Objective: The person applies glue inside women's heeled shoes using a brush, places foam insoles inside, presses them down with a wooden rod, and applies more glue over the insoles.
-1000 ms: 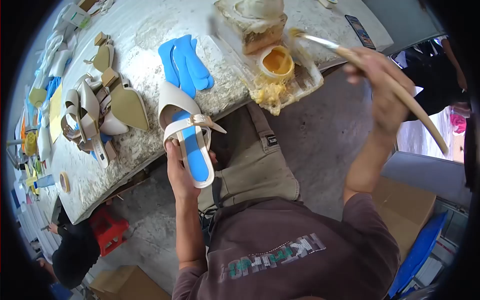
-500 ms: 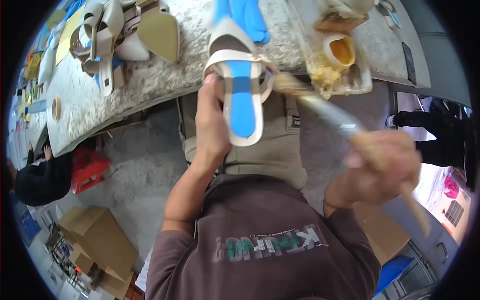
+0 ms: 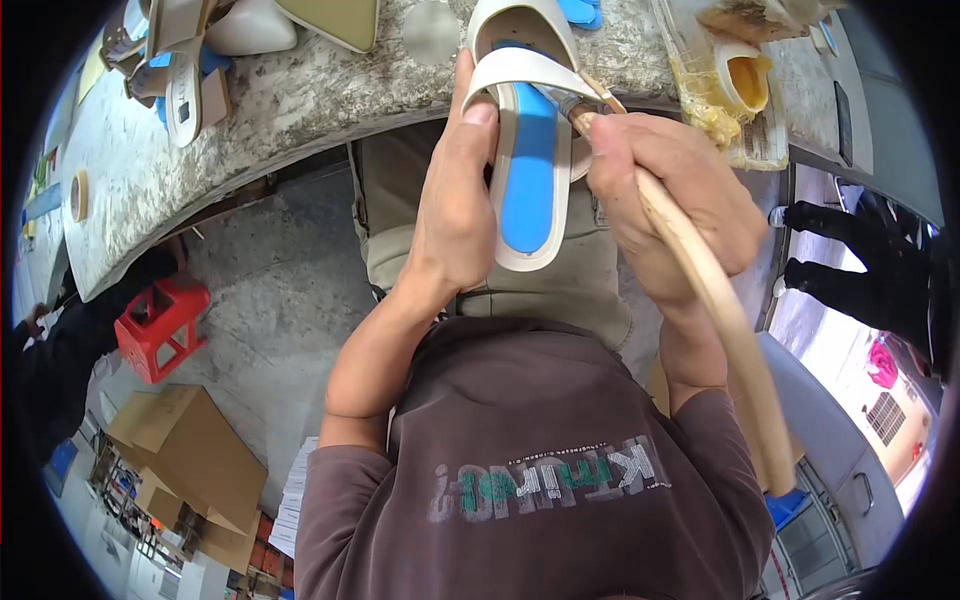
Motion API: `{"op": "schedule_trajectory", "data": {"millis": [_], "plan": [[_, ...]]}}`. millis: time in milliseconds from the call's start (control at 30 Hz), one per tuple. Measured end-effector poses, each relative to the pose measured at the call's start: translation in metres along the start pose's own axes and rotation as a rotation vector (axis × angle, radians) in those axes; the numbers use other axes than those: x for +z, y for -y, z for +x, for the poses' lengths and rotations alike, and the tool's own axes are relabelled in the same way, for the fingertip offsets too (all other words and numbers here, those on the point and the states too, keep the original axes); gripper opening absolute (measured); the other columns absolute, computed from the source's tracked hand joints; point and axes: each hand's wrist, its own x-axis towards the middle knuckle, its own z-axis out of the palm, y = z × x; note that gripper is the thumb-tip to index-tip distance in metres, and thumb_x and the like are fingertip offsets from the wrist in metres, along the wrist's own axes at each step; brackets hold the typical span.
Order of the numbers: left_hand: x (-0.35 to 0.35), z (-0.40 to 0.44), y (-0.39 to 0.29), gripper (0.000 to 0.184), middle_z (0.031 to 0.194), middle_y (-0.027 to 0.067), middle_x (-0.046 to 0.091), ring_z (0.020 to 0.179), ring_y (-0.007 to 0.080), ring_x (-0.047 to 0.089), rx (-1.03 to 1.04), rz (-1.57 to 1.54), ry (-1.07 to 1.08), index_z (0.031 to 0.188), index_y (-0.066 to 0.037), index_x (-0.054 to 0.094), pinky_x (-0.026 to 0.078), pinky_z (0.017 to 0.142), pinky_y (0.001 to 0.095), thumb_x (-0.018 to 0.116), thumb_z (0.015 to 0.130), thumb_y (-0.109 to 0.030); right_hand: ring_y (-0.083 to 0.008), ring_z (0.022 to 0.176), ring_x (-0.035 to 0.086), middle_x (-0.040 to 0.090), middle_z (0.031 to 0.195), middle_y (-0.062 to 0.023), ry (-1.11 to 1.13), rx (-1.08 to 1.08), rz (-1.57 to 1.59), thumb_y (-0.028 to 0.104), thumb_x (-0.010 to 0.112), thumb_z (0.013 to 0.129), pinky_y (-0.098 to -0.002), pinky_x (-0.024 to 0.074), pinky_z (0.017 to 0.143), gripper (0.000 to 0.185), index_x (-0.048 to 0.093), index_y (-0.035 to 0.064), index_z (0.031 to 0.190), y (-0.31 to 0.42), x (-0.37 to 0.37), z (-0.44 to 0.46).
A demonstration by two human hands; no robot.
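Note:
My left hand is closed around the side of a white sandal, its thumb at the strap. A blue layer covers most of the sandal's footbed, with a pale rim around it. In my right hand is a brush with a long, curved wooden handle that runs down towards my sleeve. The brush's head end reaches under the sandal's strap from the right side; its bristles are mostly hidden there.
An orange-lined container stands on a glue-smeared tray at the right of the worktable. More sandals lie at the left, past a tape roll. A red stool and cardboard boxes stand on the floor. Other people are at both sides.
My right hand has moved left and up to the sandal, bringing the brush's head end under the strap. The sandal sits slightly higher and further right in view.

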Motion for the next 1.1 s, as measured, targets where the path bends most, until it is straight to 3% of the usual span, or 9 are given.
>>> {"op": "schedule_trajectory", "data": {"millis": [200,467,567,633,733,867,933,1033,1100], "plan": [[-0.003,-0.001,0.01,0.056,0.12,0.0191,0.06,0.118,0.0235,0.051,0.059,0.065,-0.017,0.127,0.013,0.048,0.024,0.114,0.0349,0.019,0.102,-0.028,-0.017,0.062,0.065,0.068,0.073,-0.0105,-0.034,-0.018,-0.071,-0.002,0.072,0.08,-0.0265,0.0515,0.056,0.006,0.067,-0.0018,0.079,-0.001,0.009,-0.004],[-0.009,0.001,0.022,0.057,0.117,0.0187,0.063,0.121,0.0254,0.049,0.059,0.058,0.009,0.122,0.012,0.052,0.017,0.118,0.037,0.018,0.101,-0.029,-0.0167,0.051,0.061,0.065,0.062,-0.0118,0.05,0.367,0.16,-0.004,0.065,0.078,-0.0267,0.0506,0.049,0.008,0.063,-0.0006,0.072,0.071,-0.059,-0.036],[-0.007,0.001,0.025,0.056,0.121,0.0173,0.058,0.11,0.023,0.057,0.076,0.014,0.025,0.134,0.007,0.04,0.039,0.1,0.0364,0.021,0.101,-0.035,-0.0188,0.048,0.061,0.065,0.061,-0.0115,-0.054,0.311,0.164,-0.004,0.068,0.071,-0.0282,0.0503,0.047,0.008,0.063,0.0003,0.067,0.059,-0.051,-0.031],[-0.002,0.002,0.018,0.058,0.123,0.0167,0.058,0.12,0.0228,0.048,0.048,-0.048,-0.01,0.127,0.012,0.048,0.016,0.118,0.0354,0.019,0.102,-0.031,-0.019,0.048,0.061,0.065,0.062,-0.0121,-0.024,0.345,0.129,-0.002,0.067,0.072,-0.0282,0.0491,0.046,0.007,0.064,0.0005,0.067,0.061,-0.048,-0.034],[0.001,-0.003,0.015,0.054,0.122,0.0133,0.057,0.117,0.0206,0.05,-0.06,-0.275,-0.021,0.135,0.008,0.039,0.031,0.11,0.0342,0.02,0.103,-0.032,-0.0199,0.05,0.06,0.065,0.065,-0.0139,0.033,0.302,0.215,0.005,0.066,0.075,-0.0281,0.0477,0.046,0.009,0.064,0.0015,0.066,0.074,-0.078,-0.052],[-0.01,-0.022,0.029,0.055,0.13,0.0142,0.051,0.119,0.0222,0.051,-0.101,-0.296,0.066,0.142,0.004,0.032,0.04,0.104,0.0389,0.024,0.103,-0.034,-0.0185,0.07,0.063,0.065,0.093,-0.028,-0.825,0.053,-0.027,0.02,0.052,0.091,-0.0291,0.0522,0.061,0.03,0.063,-0.004,0.077,0.038,-0.115,-0.018],[0.002,-0.017,0.024,0.058,0.134,0.0159,0.047,0.119,0.0243,0.052,-0.041,-0.31,0.103,0.143,0.003,0.032,0.043,0.102,0.0405,0.027,0.103,-0.038,-0.0211,0.079,0.063,0.061,0.107,-0.0291,-0.461,0.175,-0.216,0.026,0.046,0.095,-0.0306,0.0533,0.069,0.037,0.059,-0.0067,0.103,0.017,-0.159,-0.019],[0.059,0.001,0.007,0.064,0.136,0.0195,0.047,0.119,0.0281,0.053,0.128,-0.144,0.171,0.143,0.0,0.03,0.045,0.099,0.0426,0.032,0.101,-0.049,-0.0221,0.077,0.064,0.066,0.106,-0.0206,0.041,0.606,-0.156,0.015,0.068,0.083,-0.0321,0.0539,0.071,0.041,0.06,-0.0061,0.116,0.036,-0.142,-0.022],[0.104,0.016,-0.011,0.071,0.143,0.0227,0.038,0.129,0.0331,0.044,0.317,0.023,0.344,0.149,-0.003,0.019,0.036,0.107,0.0459,0.038,0.099,-0.049,-0.0187,0.075,0.064,0.067,0.103,-0.0172,-0.039,0.375,-0.124,0.01,0.075,0.075,-0.0313,0.0533,0.068,0.046,0.062,-0.0058,0.115,0.039,-0.14,-0.009]]}}
